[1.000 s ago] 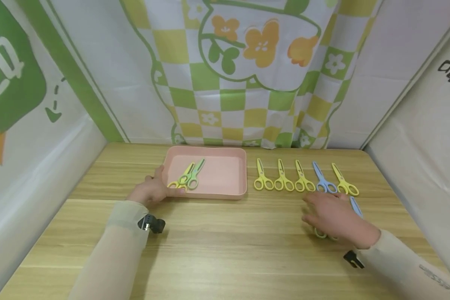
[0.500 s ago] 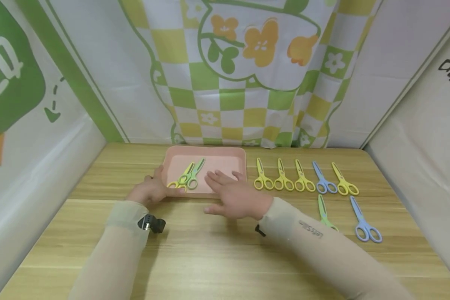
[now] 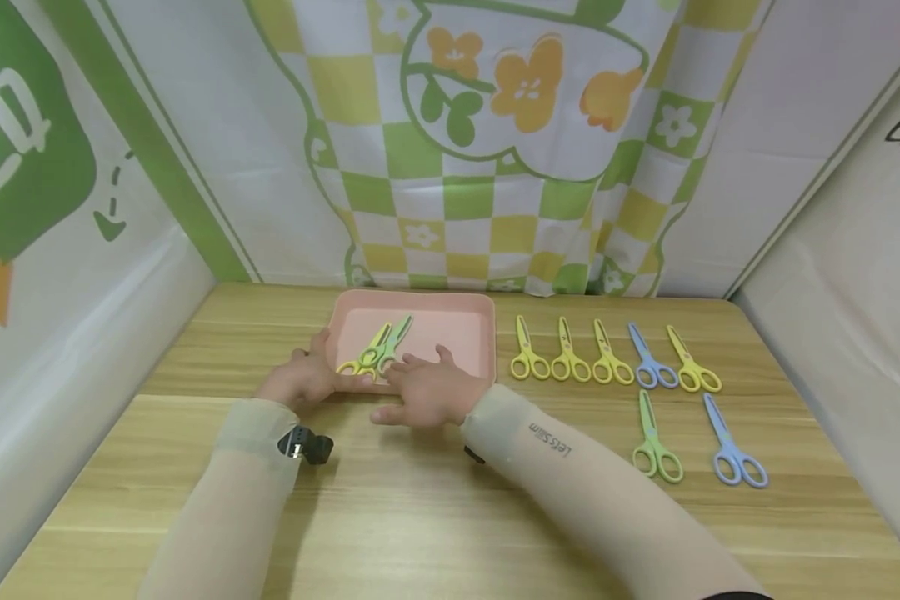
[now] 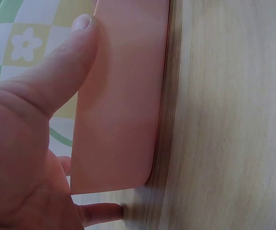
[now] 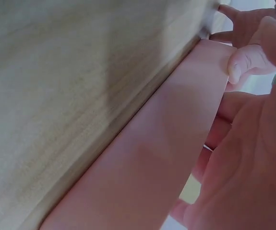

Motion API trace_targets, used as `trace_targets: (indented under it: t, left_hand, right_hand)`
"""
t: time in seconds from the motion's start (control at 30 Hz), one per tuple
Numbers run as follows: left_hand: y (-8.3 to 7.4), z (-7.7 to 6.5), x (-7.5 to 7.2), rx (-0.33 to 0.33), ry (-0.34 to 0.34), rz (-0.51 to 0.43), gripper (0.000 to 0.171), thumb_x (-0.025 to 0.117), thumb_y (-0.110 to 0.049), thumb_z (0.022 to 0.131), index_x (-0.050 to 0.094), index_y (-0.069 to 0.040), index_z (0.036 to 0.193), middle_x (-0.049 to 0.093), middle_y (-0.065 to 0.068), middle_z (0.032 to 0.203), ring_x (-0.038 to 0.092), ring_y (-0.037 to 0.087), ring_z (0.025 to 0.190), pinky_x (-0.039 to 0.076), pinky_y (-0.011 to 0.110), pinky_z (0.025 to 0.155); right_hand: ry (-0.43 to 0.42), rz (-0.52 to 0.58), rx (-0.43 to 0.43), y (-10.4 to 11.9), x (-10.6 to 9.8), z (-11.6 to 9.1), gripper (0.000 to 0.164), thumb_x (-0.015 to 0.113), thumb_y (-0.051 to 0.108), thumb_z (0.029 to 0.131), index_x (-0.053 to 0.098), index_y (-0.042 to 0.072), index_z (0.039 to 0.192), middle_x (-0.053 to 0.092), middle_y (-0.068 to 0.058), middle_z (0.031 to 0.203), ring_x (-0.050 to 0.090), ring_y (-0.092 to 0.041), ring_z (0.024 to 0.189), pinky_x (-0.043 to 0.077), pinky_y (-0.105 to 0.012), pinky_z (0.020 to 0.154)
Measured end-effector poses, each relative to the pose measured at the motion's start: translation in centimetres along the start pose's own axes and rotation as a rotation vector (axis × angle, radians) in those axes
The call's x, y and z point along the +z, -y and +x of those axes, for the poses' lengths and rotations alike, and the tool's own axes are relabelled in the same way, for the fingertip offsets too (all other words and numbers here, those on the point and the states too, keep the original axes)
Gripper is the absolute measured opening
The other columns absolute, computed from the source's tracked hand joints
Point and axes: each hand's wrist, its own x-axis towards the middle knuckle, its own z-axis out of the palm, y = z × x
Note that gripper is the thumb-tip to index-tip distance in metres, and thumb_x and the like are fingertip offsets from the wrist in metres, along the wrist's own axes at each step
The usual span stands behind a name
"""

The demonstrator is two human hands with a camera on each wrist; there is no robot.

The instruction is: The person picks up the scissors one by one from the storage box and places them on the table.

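In the head view a shallow pink tray [image 3: 457,325] lies on the wooden table. My left hand [image 3: 300,377] grips its near left corner, thumb over the front rim and fingers along the side. Inside, yellow scissors [image 3: 378,337] and green scissors [image 3: 399,332] overlap at the left. My right hand [image 3: 433,392] reaches over the front rim, fingers spread inside and thumb outside. Its fingertips are at the green scissors' handle; whether they touch it I cannot tell. In the right wrist view the tray's front wall [image 5: 142,148] hides part of the fingers.
Right of the tray stretches a row of several scissors, mostly yellow [image 3: 567,358], with one blue pair [image 3: 649,362] among them. Nearer lie another green pair [image 3: 650,442] and another blue pair [image 3: 731,450]. A checked cloth [image 3: 465,200] hangs behind the table.
My right hand has moved left from above the nearer green scissors on the table to the tray, then further left toward the scissors inside. The left hand stays at the tray's corner.
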Motion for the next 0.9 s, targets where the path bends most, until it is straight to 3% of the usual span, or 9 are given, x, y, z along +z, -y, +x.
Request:
trace_targets:
  t: [0.1, 0.33, 0.6, 0.9]
  left_hand:
    - [0.0, 0.0, 0.0, -0.007, -0.001, -0.014, 0.146, 0.073, -0.08, 0.065, -0.016, -0.01, 0.157, -0.005, 0.044, 0.152, 0.012, 0.065, 0.135, 0.021, 0.074, 0.102]
    - [-0.2, -0.3, -0.2, 0.001, 0.009, -0.004, 0.141, 0.073, -0.075, 0.072, -0.017, -0.007, 0.156, -0.006, 0.046, 0.151, 0.01, 0.065, 0.136, 0.019, 0.074, 0.103]
    - [-0.1, -0.1, -0.2, 0.015, 0.003, -0.009, 0.141, 0.074, -0.073, 0.072, -0.016, -0.006, 0.156, -0.006, 0.047, 0.15, 0.011, 0.066, 0.135, 0.019, 0.073, 0.104]
    - [0.3, 0.3, -0.2, -0.007, 0.026, -0.018, 0.141, 0.072, -0.075, 0.072, -0.019, -0.008, 0.155, -0.011, 0.045, 0.151, 0.007, 0.066, 0.136, 0.016, 0.073, 0.105]
  right_hand:
    - [0.0, -0.013, 0.04, -0.1, 0.0, 0.1, 0.077, 0.039, 0.071, 0.096, 0.046, 0.017, 0.151, 0.043, 0.002, 0.154, 0.028, -0.018, 0.145, 0.008, -0.062, 0.113]
    - [-0.026, -0.036, 0.005, -0.1, 0.4, 0.7, 0.076, 0.037, 0.068, 0.098, 0.038, 0.019, 0.156, 0.03, 0.002, 0.161, 0.019, -0.02, 0.148, 0.007, -0.064, 0.113]
    - [-0.005, -0.11, 0.083, 0.8, 0.2, 0.4, 0.069, 0.038, 0.069, 0.098, 0.059, 0.02, 0.141, 0.05, 0.002, 0.148, 0.034, -0.023, 0.142, 0.009, -0.065, 0.112]
    - [-0.006, -0.124, 0.09, 0.3, 0.6, 0.2, 0.075, 0.041, 0.067, 0.097, 0.041, 0.019, 0.154, 0.031, 0.001, 0.16, 0.025, -0.013, 0.146, 0.011, -0.06, 0.114]
